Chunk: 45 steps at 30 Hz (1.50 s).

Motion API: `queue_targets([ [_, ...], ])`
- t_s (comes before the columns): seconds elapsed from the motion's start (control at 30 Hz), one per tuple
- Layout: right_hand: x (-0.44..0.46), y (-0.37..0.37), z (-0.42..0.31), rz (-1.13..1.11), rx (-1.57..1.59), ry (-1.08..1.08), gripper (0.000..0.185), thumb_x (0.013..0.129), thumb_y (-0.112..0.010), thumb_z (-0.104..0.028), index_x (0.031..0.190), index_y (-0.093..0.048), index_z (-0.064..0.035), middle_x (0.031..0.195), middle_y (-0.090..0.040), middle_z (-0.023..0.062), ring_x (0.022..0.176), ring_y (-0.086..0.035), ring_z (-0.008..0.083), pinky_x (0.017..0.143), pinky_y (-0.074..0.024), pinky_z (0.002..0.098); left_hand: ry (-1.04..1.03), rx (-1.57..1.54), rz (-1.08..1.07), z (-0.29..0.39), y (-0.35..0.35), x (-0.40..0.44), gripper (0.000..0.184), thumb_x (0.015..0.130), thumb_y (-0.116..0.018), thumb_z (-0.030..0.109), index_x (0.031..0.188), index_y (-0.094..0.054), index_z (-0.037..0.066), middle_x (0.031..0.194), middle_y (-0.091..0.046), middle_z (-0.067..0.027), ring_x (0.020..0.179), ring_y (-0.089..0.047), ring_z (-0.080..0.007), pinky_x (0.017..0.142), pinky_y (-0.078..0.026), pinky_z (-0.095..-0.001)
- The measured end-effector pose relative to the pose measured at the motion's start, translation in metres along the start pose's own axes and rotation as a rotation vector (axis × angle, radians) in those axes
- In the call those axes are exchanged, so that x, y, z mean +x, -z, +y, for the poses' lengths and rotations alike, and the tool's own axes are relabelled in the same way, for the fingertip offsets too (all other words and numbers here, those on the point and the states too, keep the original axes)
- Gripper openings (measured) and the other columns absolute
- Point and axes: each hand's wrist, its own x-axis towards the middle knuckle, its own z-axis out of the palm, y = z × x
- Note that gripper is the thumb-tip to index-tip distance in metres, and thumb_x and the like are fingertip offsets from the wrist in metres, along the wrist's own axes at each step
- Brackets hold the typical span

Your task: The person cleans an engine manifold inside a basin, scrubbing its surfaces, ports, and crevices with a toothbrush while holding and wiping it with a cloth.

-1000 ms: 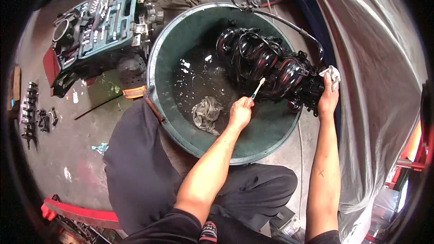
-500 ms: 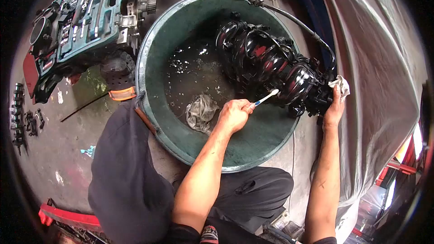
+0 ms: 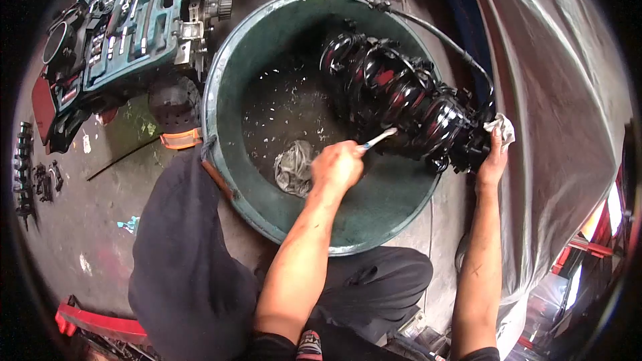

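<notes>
1. Tub [image 3: 394, 210] on the floor, murky liquid in the bottom.
2. Black engine part [image 3: 408, 97] leans inside, one end up over the right rim. Looks partway through a brushing to me; it's shiny, but can't tell which spots are done or left.
3. Right hand [image 3: 491, 160] has a pale cloth [image 3: 501, 128] bunched at that end.
4. Left hand [image 3: 336, 166] is closed tight.
5. Gray rag [image 3: 293, 168] sits toward the tub's near-left edge.
6. Toothbrush [image 3: 379, 139], in the left hand, bristles right by the part.

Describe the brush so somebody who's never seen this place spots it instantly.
Start at the big round green tub, then find the left hand over it. The brush juts from that fist toward the glossy black part: slim and pale, unlike that bulky, dark, curvy neighbour.
</notes>
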Motion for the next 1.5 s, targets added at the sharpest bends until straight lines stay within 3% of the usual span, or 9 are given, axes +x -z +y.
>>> queue_targets([
  [0.07, 0.0, 0.002, 0.007, 0.003, -0.028, 0.039, 0.053, 0.102, -0.054, -0.041, 0.138, -0.055, -0.0006, 0.129, -0.062, 0.0088, 0.119, -0.055, 0.0194, 0.105, -0.0375, 0.0328, 0.044, 0.2, -0.01, -0.019, 0.01, 0.003, 0.032, 0.098, -0.057, 0.037, 0.094, -0.074, 0.01, 0.096, -0.073, -0.0163, 0.093, -0.069, -0.0398, 0.082, -0.054, -0.0516],
  [0.37, -0.003, -0.001, 0.001, 0.021, 0.007, 0.003, 0.053, 0.101, -0.057, -0.042, 0.138, -0.055, -0.0038, 0.128, -0.06, 0.0066, 0.115, -0.056, 0.0178, 0.095, -0.0464, 0.0322, -0.039, -0.269, -0.15, 0.018, -0.014, -0.018, 0.037, 0.099, -0.056, 0.037, 0.087, -0.072, 0.006, 0.084, -0.071, -0.0176, 0.088, -0.068, -0.0351, 0.078, -0.052, -0.0457],
  [0.47, -0.005, -0.001, 0.0, 0.035, 0.054, -0.085, 0.052, 0.1, -0.059, -0.042, 0.138, -0.055, -0.0055, 0.126, -0.06, 0.0059, 0.111, -0.057, 0.0164, 0.088, -0.0496, 0.0309, 0.014, -0.083, 0.038, -0.017, -0.035, -0.009, 0.036, 0.1, -0.053, 0.038, 0.092, -0.071, 0.007, 0.091, -0.071, -0.0193, 0.092, -0.068, -0.0382, 0.079, -0.052, -0.0484],
  [0.77, 0.001, 0.002, 0.01, 0.059, -0.123, 0.137, 0.052, 0.101, -0.058, -0.041, 0.137, -0.056, -0.0038, 0.127, -0.06, 0.0062, 0.117, -0.054, 0.0174, 0.103, -0.0398, 0.0326, 0.14, -0.34, 0.087, 0.021, -0.072, -0.04, 0.039, 0.104, -0.048, 0.035, 0.083, -0.061, 0.005, 0.079, -0.065, -0.0222, 0.078, -0.065, -0.0435, 0.07, -0.048, -0.0517],
  [0.87, -0.004, -0.001, 0.002, 0.019, 0.058, -0.042, 0.052, 0.102, -0.056, -0.04, 0.139, -0.055, -0.0044, 0.127, -0.06, 0.0056, 0.117, -0.053, 0.0168, 0.104, -0.0391, 0.0322, 0.113, -0.483, 0.114, 0.05, -0.087, -0.06, 0.035, 0.104, -0.049, 0.033, 0.085, -0.062, 0.006, 0.078, -0.065, -0.0211, 0.077, -0.066, -0.041, 0.069, -0.048, -0.0498],
  [1.07, -0.004, -0.004, -0.002, 0.026, -0.004, 0.048, 0.049, 0.102, -0.056, -0.039, 0.134, -0.058, -0.0019, 0.125, -0.061, 0.0053, 0.114, -0.055, 0.0169, 0.103, -0.039, 0.0316, 0.217, -0.553, 0.347, 0.005, -0.103, -0.049, 0.035, 0.103, -0.054, 0.027, 0.079, -0.064, 0.005, 0.069, -0.061, -0.0121, 0.063, -0.058, -0.0238, 0.062, -0.045, -0.0397],
  [1.27, -0.002, 0.002, 0.009, 0.05, -0.086, 0.067, 0.051, 0.101, -0.058, -0.041, 0.133, -0.058, -0.0014, 0.125, -0.062, 0.0055, 0.114, -0.055, 0.0172, 0.103, -0.039, 0.0322, 0.153, -0.694, 0.397, -0.003, -0.088, -0.035, 0.035, 0.103, -0.054, 0.032, 0.084, -0.063, 0.004, 0.07, -0.064, -0.0173, 0.067, -0.065, -0.0328, 0.064, -0.048, -0.0452],
  [1.4, -0.003, -0.002, 0.005, 0.052, -0.032, 0.031, 0.051, 0.101, -0.058, -0.042, 0.133, -0.059, -0.002, 0.126, -0.062, 0.0052, 0.115, -0.055, 0.0179, 0.104, -0.0385, 0.0327, -0.005, -0.272, 0.278, 0.02, -0.066, -0.04, 0.032, 0.103, -0.054, 0.033, 0.093, -0.063, 0.004, 0.069, -0.065, -0.021, 0.071, -0.065, -0.0461, 0.065, -0.048, -0.0542],
  [1.5, -0.012, -0.003, -0.006, 0.044, -0.017, -0.05, 0.049, 0.101, -0.058, -0.041, 0.132, -0.06, -0.0026, 0.123, -0.063, 0.0047, 0.112, -0.056, 0.0178, 0.103, -0.0392, 0.033, 0.231, -0.374, 0.269, -0.006, -0.1, -0.037, 0.031, 0.102, -0.056, 0.029, 0.09, -0.063, 0.001, 0.076, -0.065, -0.0214, 0.07, -0.063, -0.0359, 0.065, -0.046, -0.0469],
])
